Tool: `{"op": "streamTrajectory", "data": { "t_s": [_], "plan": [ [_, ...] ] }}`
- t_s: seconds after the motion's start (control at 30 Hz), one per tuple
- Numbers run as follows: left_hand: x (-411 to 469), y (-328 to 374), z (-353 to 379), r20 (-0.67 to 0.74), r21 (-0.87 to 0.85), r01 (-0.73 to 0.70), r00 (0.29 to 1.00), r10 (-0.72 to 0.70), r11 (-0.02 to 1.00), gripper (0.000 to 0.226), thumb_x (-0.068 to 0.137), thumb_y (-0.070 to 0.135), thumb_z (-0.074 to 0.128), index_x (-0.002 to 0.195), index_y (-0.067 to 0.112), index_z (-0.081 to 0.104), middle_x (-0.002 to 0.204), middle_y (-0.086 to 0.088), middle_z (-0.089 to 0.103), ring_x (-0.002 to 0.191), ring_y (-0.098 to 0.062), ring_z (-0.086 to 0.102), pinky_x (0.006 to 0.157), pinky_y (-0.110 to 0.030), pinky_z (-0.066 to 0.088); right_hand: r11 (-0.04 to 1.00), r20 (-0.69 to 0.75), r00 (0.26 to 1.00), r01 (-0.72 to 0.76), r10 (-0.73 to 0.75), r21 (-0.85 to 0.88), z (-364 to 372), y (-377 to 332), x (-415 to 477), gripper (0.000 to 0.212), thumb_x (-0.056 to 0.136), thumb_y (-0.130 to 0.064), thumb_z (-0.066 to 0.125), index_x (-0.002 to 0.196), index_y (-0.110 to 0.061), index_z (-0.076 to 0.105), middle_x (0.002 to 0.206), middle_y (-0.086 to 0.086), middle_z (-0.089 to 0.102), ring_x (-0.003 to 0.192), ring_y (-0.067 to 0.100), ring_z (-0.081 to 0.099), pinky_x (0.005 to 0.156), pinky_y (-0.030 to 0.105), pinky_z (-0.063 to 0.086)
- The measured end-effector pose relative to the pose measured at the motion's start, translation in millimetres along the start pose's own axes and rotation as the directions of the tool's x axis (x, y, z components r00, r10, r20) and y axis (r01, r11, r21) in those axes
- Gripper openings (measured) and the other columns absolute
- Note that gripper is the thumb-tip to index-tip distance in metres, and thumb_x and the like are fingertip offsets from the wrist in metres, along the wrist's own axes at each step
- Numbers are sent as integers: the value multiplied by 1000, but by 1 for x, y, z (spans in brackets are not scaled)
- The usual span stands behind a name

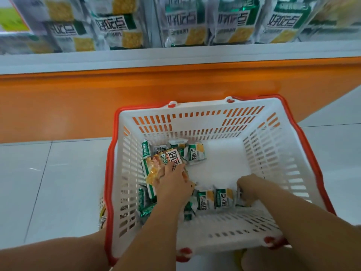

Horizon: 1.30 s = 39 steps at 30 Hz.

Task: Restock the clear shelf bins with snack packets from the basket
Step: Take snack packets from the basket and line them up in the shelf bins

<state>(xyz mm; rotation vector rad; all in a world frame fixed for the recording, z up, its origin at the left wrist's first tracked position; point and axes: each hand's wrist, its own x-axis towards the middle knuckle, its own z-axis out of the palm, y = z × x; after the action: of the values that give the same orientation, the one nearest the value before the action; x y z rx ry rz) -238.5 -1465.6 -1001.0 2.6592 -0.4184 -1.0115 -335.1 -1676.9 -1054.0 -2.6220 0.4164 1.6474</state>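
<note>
- Location: the snack packets [196,154] lie loose in the white slotted basket [273,153], which stands on the tiled floor [48,182] against the orange plinth [78,98] of the shelf. One heap sits at the basket's left wall and a short row at its near wall. The middle and right of the basket bottom are bare.
- Left hand [172,179]: lies on the left heap with fingers bent over a bunch of packets and grips them.
- Right hand [248,187]: fingers are curled down onto the near-wall row. Whether they close round a packet cannot be told, as the fingertips are hidden.
- Handling, as judged: the packets are small sealed film pillows, light, soft-walled and glossy, so likely slippery against one another. The contents look like brittle biscuit, so hard squeezing risks crushing.
- Hold point, as judged: across the flat faces, or by the crimped end seams, several at a time.
- Materials: the basket is rigid moulded plastic with a red rim. The packets are green, white and yellow printed film.
- Destination: the clear shelf bins [195,26] above the plinth already hold standing packets of the same print, seen blurred.
</note>
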Motion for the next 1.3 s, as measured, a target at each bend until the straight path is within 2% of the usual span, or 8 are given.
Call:
{"op": "streamTrajectory", "data": {
  "t_s": [0.1,0.23,0.33,0.63,0.87,1.0,1.17,1.3],
  "plan": [
    [-4,1,-15,56,-35,14,998,-12,999,36,92,26,46,128,27,51,140,-3,43,123,-27,46,102,-46,42,982,-51,999,0,10,190,-21,5,-16,14,91,-19,56,96,-7,58,114,13,62,83,19,51,77,31,48],
    [-24,20,-47,166,-23,-86,982,88,996,34,93,24,44,125,17,53,120,-9,59,103,-26,57,92,-39,49,938,-198,976,148,-87,314,-77,4,-65,37,94,-36,55,110,-3,59,102,11,58,81,18,48,64,27,37],
    [-46,46,-88,162,-16,-192,968,192,981,36,97,22,46,130,8,51,128,-12,57,112,-27,57,85,-29,46,916,-313,932,278,-184,290,-121,-4,-114,36,93,-40,56,96,-5,59,80,4,49,65,14,43,54,25,29],
    [-121,87,-208,23,73,-488,873,488,870,54,88,36,65,136,23,44,127,6,55,104,-10,51,86,-26,44,872,-700,648,484,-300,75,-180,-6,-250,31,86,-45,61,91,-15,62,73,-9,50,61,6,43,52,24,29],
    [-148,93,-238,-80,33,-569,818,569,822,23,82,43,69,100,34,59,106,12,62,91,-10,61,81,-37,51,633,-852,461,743,-249,217,-184,-16,-285,24,84,-41,65,72,-24,52,62,-7,47,53,8,39,55,27,33],
    [-141,95,-249,-223,-39,-612,776,591,790,11,85,37,67,86,32,58,91,6,63,85,-22,63,80,-48,52,466,-920,382,832,-89,301,-192,-23,-283,25,74,-51,67,87,-35,53,88,-11,67,75,6,63,74,36,52],
    [-131,97,-268,-413,-121,-627,736,536,769,27,89,36,63,102,13,59,96,-9,62,86,-26,58,73,-42,47,443,-941,331,835,72,327,-211,-24,-279,31,80,-37,70,102,-40,48,88,-14,57,59,4,54,58,23,40],
    [-119,94,-276,-527,-207,-650,704,476,731,23,92,29,61,111,18,59,95,6,61,75,0,56,64,-19,42,451,-964,224,853,141,264,-239,-27,-274,28,84,-27,69,99,-41,50,96,10,61,78,28,58,66,42,52]
  ]
}}
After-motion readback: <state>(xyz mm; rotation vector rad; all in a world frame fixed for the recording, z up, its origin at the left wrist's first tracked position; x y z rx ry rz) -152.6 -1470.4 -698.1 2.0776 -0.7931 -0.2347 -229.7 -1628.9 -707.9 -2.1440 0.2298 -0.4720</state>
